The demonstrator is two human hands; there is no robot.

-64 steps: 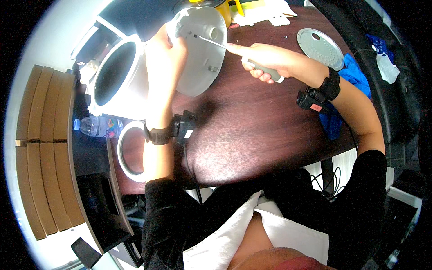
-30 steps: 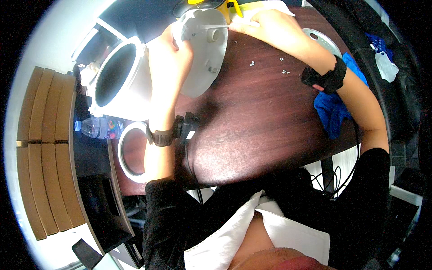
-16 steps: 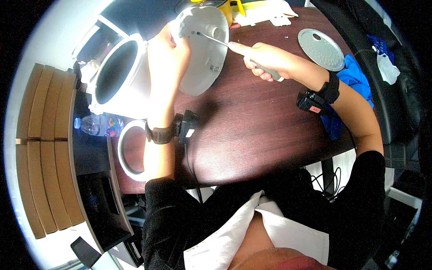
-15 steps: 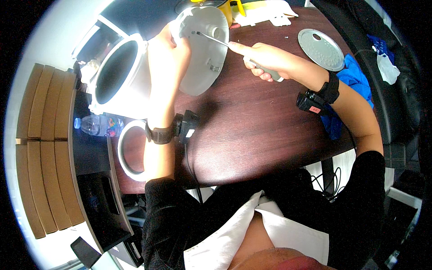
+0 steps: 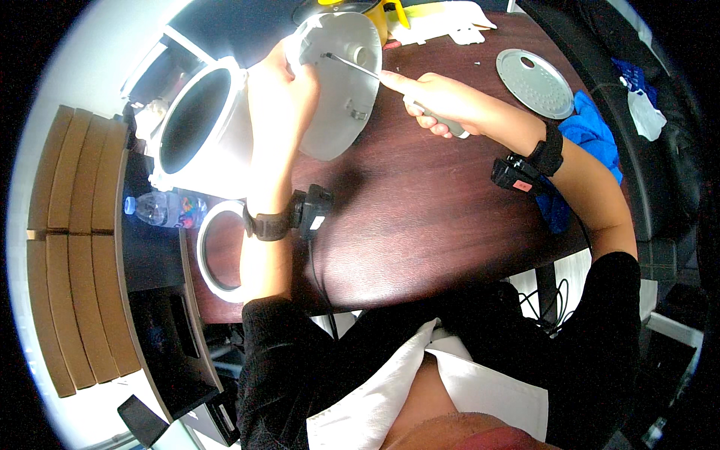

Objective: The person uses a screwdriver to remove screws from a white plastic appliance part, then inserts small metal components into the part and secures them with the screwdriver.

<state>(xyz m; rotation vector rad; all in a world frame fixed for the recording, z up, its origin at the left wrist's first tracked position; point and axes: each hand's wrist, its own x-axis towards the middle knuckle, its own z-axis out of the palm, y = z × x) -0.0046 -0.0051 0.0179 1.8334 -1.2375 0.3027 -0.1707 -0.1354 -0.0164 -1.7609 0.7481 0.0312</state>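
Observation:
My left hand [image 5: 289, 79] grips the near-left edge of a white plastic housing part [image 5: 334, 112], tilted up at the far side of the table. Its inner face shows a round boss and small clips. A screwdriver [image 5: 450, 126] with a grey handle is closed in my right hand [image 5: 435, 101], its index finger stretched along the shaft. The shaft points left, and its tip touches or nearly touches the part beside the boss. Left of my left forearm stands a large white cylindrical body [image 5: 238, 142] with a dark round opening.
A white ring [image 5: 204, 259] lies at the table's left edge near a plastic bottle [image 5: 161, 208]. At the far right are a grey perforated disc [image 5: 534, 82] and a blue cloth [image 5: 591, 127]. A yellow-handled pot [image 5: 379, 19] and white pieces [image 5: 442, 21] sit at the back.
My right hand and the screwdriver have shifted very slightly left. The white part and my left hand stay almost where they were.

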